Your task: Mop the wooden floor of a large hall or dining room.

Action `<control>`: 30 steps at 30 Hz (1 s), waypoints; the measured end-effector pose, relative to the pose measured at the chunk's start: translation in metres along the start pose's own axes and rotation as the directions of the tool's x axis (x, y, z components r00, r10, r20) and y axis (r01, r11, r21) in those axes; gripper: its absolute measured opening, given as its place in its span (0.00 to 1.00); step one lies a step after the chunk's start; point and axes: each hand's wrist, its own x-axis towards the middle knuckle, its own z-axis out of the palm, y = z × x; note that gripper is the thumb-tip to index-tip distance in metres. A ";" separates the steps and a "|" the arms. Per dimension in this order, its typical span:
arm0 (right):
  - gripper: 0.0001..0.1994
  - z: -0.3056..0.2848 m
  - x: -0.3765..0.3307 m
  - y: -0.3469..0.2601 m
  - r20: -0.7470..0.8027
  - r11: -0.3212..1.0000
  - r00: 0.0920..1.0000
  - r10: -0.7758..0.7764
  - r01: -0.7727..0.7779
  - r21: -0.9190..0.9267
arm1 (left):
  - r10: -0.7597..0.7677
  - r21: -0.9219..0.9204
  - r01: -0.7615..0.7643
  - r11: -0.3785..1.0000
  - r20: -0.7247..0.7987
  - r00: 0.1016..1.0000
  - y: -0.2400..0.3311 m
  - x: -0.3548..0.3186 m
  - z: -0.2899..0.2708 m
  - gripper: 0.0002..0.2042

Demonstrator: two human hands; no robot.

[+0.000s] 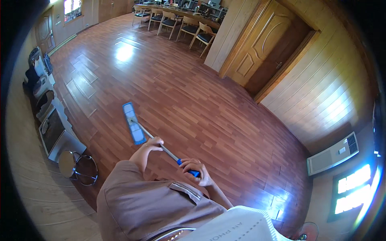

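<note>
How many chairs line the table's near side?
5, in a row: leftmost chair, second chair, middle chair, fourth chair, rightmost chair. Others may be hidden beyond the table.

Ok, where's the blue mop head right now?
In the head view, the mop head lies on the floor, left of centre, just beyond the left hand.

One mop (134,124), five black-seated chairs (169,22), one stool (67,164).
</note>
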 end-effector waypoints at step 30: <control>0.09 -0.106 -0.072 -0.120 0.094 0.998 0.994 0.050 -0.047 -0.039 | -0.225 -0.099 0.223 0.970 -0.013 0.974 0.218 -0.002 0.004 0.09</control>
